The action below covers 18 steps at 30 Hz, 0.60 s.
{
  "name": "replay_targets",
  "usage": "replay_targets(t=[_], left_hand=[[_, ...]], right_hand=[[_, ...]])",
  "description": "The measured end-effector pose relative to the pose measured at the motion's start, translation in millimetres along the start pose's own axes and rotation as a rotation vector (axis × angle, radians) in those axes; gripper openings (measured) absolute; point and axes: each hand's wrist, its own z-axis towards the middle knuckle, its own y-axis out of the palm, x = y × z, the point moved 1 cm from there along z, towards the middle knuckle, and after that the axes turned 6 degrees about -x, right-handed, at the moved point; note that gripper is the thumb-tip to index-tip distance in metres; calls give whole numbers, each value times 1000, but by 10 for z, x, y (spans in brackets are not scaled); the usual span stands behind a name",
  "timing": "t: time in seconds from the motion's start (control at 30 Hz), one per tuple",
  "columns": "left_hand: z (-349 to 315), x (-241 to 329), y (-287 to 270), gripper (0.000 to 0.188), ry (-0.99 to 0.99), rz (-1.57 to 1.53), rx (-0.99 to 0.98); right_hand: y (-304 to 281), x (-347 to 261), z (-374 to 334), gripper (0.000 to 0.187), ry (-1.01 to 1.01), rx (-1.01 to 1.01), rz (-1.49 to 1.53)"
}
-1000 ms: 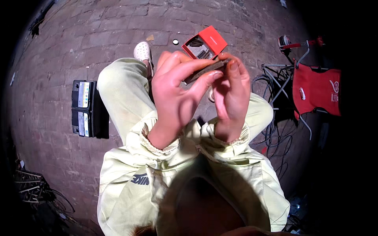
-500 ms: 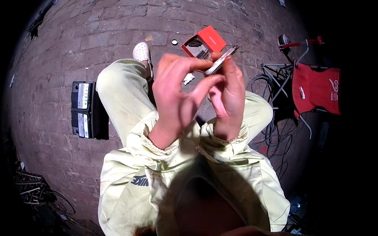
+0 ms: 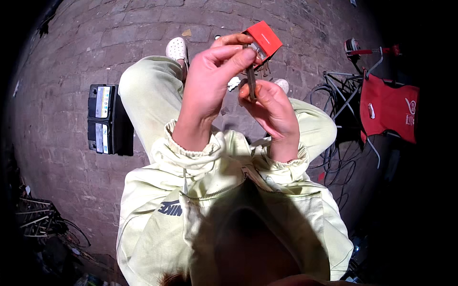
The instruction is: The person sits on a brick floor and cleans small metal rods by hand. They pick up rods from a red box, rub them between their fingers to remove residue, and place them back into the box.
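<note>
Floor (image 3: 71, 71): uneven grey-brown paving, lit around the person and fading to black toward the edges.
Left of the person: a black battery-like block (image 3: 102, 119) with pale labels; farther back, metal bars (image 3: 36, 217) in shadow.
Right of the person: a red folding chair (image 3: 391, 109) on thin metal legs, with dark cables (image 3: 334, 162) looped beside it.
Clothing: pale yellow-green jacket (image 3: 148, 229) and trousers (image 3: 148, 90), with a white clog (image 3: 176, 48) ahead of the left knee.
Red box (image 3: 267, 40): on the paving ahead, partly covered by the left hand (image 3: 212, 74); thin brown pieces (image 3: 265, 70) show near its lower edge, a white scrap (image 3: 234, 83) nearer the person.
Dark strip (image 3: 251, 78): raised between both hands, above the paving, pointing almost straight away from the body.
Left grip: narrow — pinching the strip's far end.
Right hand (image 3: 273, 109): its grip also narrow, closed on the near end.
Since half a second ago: the strip has swung from a slant to nearly straight and shows a dark side instead of a pale one — the left hand now reaches farther forward, hiding more of the box.
</note>
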Motion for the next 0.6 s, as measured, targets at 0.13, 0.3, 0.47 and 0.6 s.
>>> replay_targets(t=[0.13, 0.3, 0.47, 0.6], left_hand=[[2, 18, 16, 17, -95, 140, -39], [-24, -44, 48, 16, -14, 19, 29], [52, -113, -79, 22, -122, -576, 123], [71, -242, -68, 26, -303, -1041, 23]], right_hand=[[31, -46, 25, 28, -48, 82, -28], [56, -99, 68, 17, -117, 180, -425], [61, -238, -132, 12, -194, 114, -537], [224, -293, -38, 28, -499, 387, -601]])
